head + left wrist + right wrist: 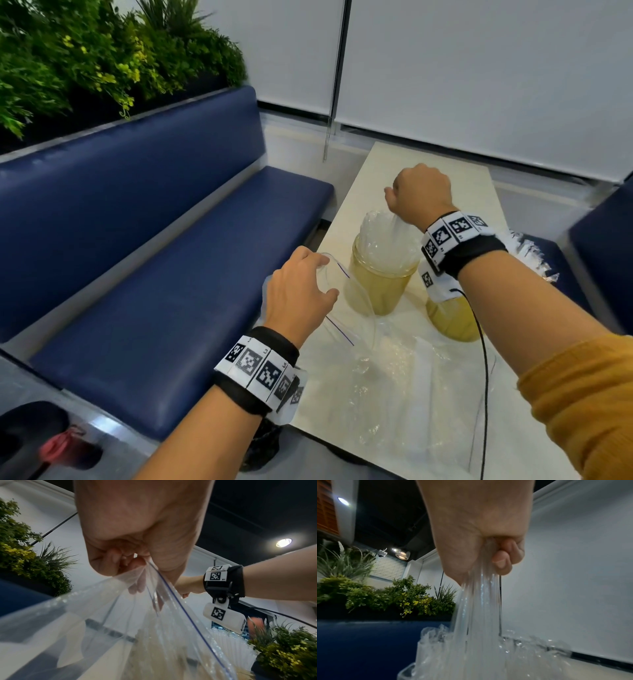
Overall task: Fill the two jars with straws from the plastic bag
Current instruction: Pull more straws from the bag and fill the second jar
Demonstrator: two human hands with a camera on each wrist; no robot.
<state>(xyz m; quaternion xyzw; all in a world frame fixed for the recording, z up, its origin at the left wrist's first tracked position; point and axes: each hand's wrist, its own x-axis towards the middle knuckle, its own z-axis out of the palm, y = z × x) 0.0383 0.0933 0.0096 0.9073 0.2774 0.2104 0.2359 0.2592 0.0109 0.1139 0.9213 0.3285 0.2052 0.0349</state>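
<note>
Two yellowish clear jars stand on the table: the left jar [378, 284] is packed with clear wrapped straws [385, 236], the right jar [452, 318] is mostly hidden behind my right wrist. My right hand [419, 193] is fisted above the left jar, gripping a bunch of straws [479, 601] that hang down into the jar's mouth. My left hand [301, 287] pinches the rim of the clear zip bag [394, 377], which has a blue seal line [180, 607], and holds it up. The bag lies across the near table with straws inside.
The pale table [466, 185] is narrow, with a blue bench seat [171, 308] to its left and another blue seat [603, 246] at right. Plants [85, 58] top the bench back. A black cable [484, 359] runs from my right wrist over the table.
</note>
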